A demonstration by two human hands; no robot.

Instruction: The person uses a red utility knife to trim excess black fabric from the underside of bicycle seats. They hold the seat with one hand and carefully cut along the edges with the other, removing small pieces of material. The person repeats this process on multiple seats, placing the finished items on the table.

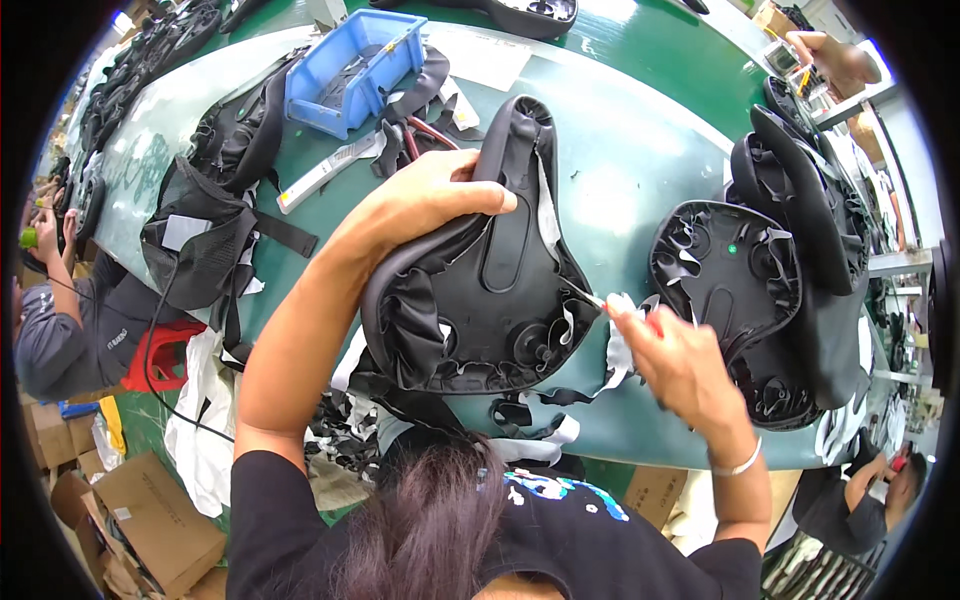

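Note:
A black bike saddle [460, 325] lies upside down in front of me on the green table, its narrow nose pointing away. My left hand [440, 195] grips the saddle's left edge near the nose, the thumb pressed on the underside. From the right, my right hand [675, 360], slightly blurred, is closed around a thin hand tool [585, 295] with a pale metal shaft. The tool's tip reaches the saddle's right edge, where the black cover folds over the rim. My fingers hide most of the handle. Gathered cover material shows along the saddle's left inside edge.
Several more saddles [725, 265] are stacked at the right. Far left of centre stand a blue bin [345, 85], a white-handled cutter [325, 175] and red-handled pliers [425, 130]. Black covers [215, 190] lie at left; trimmed strips [550, 440] hang along the near edge. Other people work nearby.

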